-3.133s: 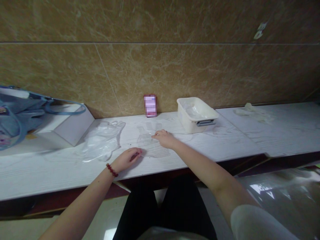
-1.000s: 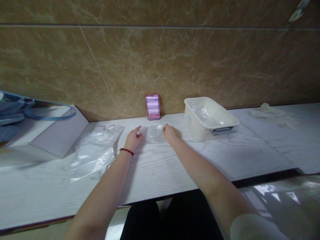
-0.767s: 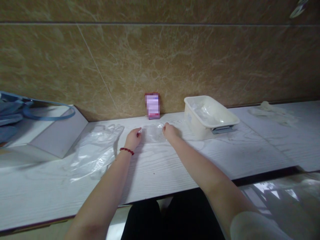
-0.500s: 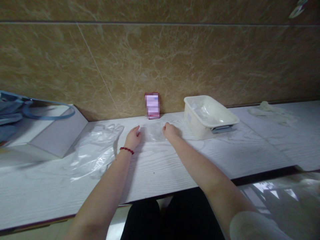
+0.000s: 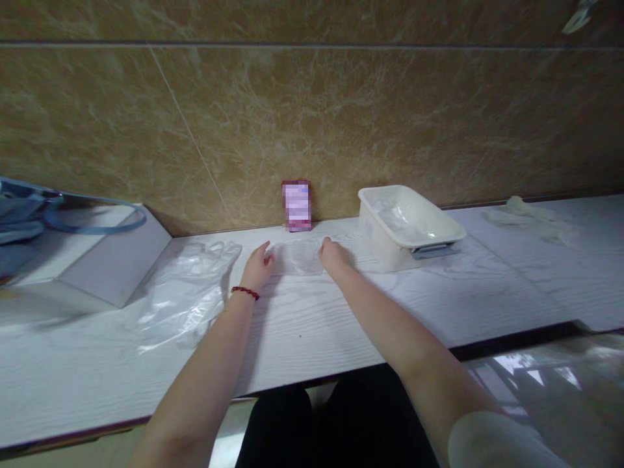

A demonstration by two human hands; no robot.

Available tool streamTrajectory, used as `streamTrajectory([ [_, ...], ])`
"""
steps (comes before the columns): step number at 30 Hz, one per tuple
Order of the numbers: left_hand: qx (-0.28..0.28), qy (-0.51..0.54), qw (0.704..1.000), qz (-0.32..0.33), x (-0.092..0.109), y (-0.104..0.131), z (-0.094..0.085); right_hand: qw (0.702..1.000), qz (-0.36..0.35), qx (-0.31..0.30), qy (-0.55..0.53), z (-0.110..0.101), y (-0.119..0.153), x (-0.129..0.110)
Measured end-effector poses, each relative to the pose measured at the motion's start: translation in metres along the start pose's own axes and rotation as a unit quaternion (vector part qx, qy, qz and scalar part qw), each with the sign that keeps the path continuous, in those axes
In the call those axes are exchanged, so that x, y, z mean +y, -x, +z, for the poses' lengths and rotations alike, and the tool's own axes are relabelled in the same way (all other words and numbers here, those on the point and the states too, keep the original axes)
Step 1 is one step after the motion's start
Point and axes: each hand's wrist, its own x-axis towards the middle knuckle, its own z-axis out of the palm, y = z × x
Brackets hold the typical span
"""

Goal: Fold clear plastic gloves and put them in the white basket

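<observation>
A thin, clear piece of folded plastic (image 5: 298,257) lies flat on the white wood-grain counter (image 5: 312,318), between my two hands. My left hand (image 5: 259,266), with a red bracelet at the wrist, rests at its left edge; index finger and thumb are apart. At the right edge, my right hand (image 5: 333,255) is closed with its fingertips on the plastic. To the left of my left hand is a loose pile of clear disposable plastic gloves (image 5: 182,296), some glove fingers showing at the top.
A phone (image 5: 298,207) with a blurred screen leans on the marbled wall. Right of my hands stands a white plastic bin (image 5: 377,231) with clear plastic inside. A white box (image 5: 112,260) with a blue strap is on the left; pale gloves (image 5: 533,220) lie far right.
My left hand has shifted slightly left, its thumb and index finger parting a bit more. My right hand has barely moved, and the plastic between them looks a little flatter.
</observation>
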Motion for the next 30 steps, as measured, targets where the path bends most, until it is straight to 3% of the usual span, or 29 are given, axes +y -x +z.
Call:
streamTrajectory([
  [4, -0.009, -0.067, 0.996, 0.058, 0.004, 0.002, -0.001, 0.999, -0.031, 0.037, -0.015, -0.001, 0.001, 0.001],
  [9, -0.099, -0.14, 0.979, 0.11, 0.014, 0.01, 0.009, 0.961, -0.239, 0.135, -0.018, 0.008, 0.009, -0.008],
  [12, -0.148, -0.164, 0.969, 0.111, 0.02, 0.014, 0.012, 0.946, -0.308, 0.106, -0.004, 0.019, 0.014, -0.011],
  [17, -0.181, -0.183, 0.963, 0.084, 0.025, 0.018, 0.007, 0.96, -0.277, 0.01, 0.033, 0.027, 0.015, -0.009],
  [25, -0.2, -0.208, 0.957, 0.003, 0.019, 0.016, 0.0, 0.977, -0.207, -0.023, 0.05, 0.025, 0.013, -0.009],
  [30, -0.176, -0.221, 0.959, -0.03, 0.013, 0.016, 0.0, 0.988, -0.146, -0.026, 0.041, 0.023, 0.011, -0.005],
])
